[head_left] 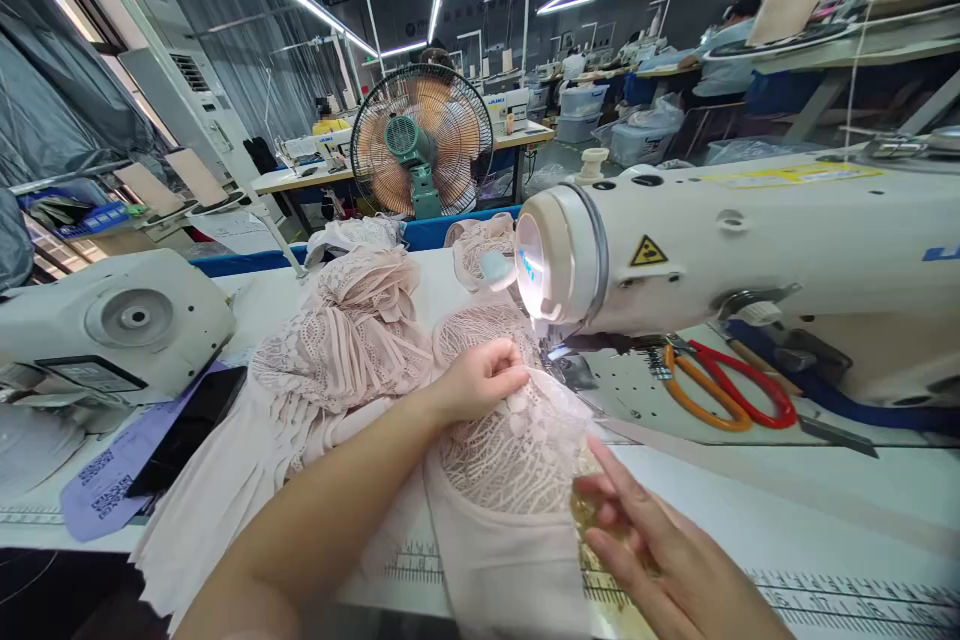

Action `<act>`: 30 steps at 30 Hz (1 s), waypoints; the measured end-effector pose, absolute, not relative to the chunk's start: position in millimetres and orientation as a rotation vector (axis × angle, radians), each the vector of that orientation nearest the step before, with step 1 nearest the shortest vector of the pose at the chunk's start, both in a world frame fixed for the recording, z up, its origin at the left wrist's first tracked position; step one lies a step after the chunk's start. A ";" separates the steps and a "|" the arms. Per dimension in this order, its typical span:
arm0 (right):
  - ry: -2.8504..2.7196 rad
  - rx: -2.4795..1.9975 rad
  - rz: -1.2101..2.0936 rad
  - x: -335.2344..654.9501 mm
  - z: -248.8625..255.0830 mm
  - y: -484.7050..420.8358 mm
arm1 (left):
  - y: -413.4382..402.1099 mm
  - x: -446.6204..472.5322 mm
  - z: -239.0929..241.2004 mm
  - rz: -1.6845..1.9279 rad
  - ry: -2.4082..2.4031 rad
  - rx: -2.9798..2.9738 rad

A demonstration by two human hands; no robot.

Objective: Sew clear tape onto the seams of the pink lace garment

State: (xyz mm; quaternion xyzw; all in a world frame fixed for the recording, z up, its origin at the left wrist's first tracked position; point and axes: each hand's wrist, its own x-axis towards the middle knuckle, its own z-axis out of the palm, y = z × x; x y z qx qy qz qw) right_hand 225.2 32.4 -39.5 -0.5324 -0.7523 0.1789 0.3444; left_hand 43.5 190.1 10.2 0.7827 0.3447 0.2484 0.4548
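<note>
A pale pink lace garment piece (517,450) lies on the white table under the head of a white sewing machine (735,240). My left hand (480,382) rests on the lace just left of the needle area, fingers curled and pinching the fabric. My right hand (660,550) lies at the lower right edge of the piece, fingers stretched out flat over a shiny, yellowish see-through strip (592,520) beside the fabric.
More pink lace pieces (352,340) are piled at the left. Orange and red scissors (720,390) lie on the machine bed. A second machine (112,320) stands at the left, a fan (422,142) behind. Other workers sit at far tables.
</note>
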 end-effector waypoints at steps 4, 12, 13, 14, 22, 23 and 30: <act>-1.947 -1.300 0.686 207.4 -26.9 38.2 | 189.1 45.4 -5.7 0.736 1.047 1.866; -1.931 -1.658 0.700 219.8 -24.8 52.6 | 161.2 46.1 14.5 -0.250 1.114 2.769; -1.926 -1.666 0.710 221.0 -26.1 51.6 | 157.9 48.3 19.1 -0.340 1.113 2.769; -1.926 -1.672 0.711 222.0 -27.6 50.4 | 155.0 50.7 22.7 -0.395 1.125 2.767; -2.039 -1.625 0.581 234.5 -34.4 45.5 | 141.3 55.8 18.9 -0.281 1.131 2.871; -2.036 -1.624 0.553 236.2 -34.7 45.8 | 141.9 55.0 17.1 -0.205 1.121 2.913; -2.124 -1.710 0.512 242.0 -42.1 54.2 | 154.9 57.6 14.1 -0.417 1.079 2.898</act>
